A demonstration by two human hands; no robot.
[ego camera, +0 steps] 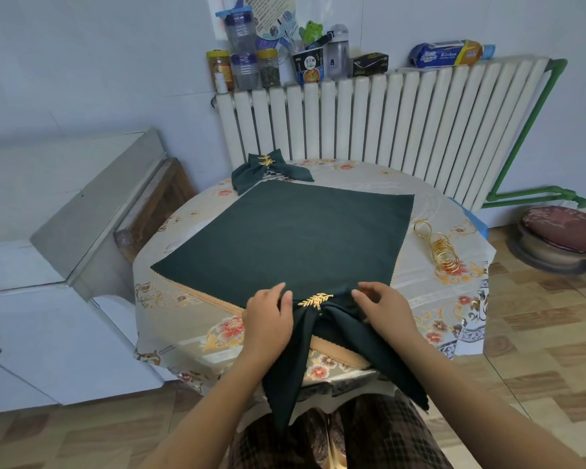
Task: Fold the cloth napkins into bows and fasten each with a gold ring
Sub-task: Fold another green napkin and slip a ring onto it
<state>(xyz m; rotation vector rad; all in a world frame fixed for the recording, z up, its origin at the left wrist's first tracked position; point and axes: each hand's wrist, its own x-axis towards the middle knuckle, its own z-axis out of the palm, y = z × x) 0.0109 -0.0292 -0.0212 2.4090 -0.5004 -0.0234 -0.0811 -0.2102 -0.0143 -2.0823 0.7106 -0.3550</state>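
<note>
— Hands first: how are they placed?

— The left hand (268, 311) is laid over the left side of the near bow napkin (322, 336), fingers nearly straight and pressed on the cloth. The right hand (383, 308) is set on the right side, its fingers bent and the fabric apparently pinched beneath the fingertips, though the grip itself is partly hidden.

— And the ring?

— A gold leaf ring (315, 299) is seen fitted at the napkin's centre, between the two hands. The two tails are spread downward, over the table's near edge.

— What else is laid out?

— A flat green napkin (285, 235) is spread in the middle of the flowered tablecloth (190, 319). A finished bow (268, 170), ringed in gold, is placed at the far edge. A row of spare gold rings (444, 252) is kept to the right, with a single ring (422, 228) just beside it. A white radiator (386, 116) is seen behind, with jars (244, 62) stood on top.
</note>
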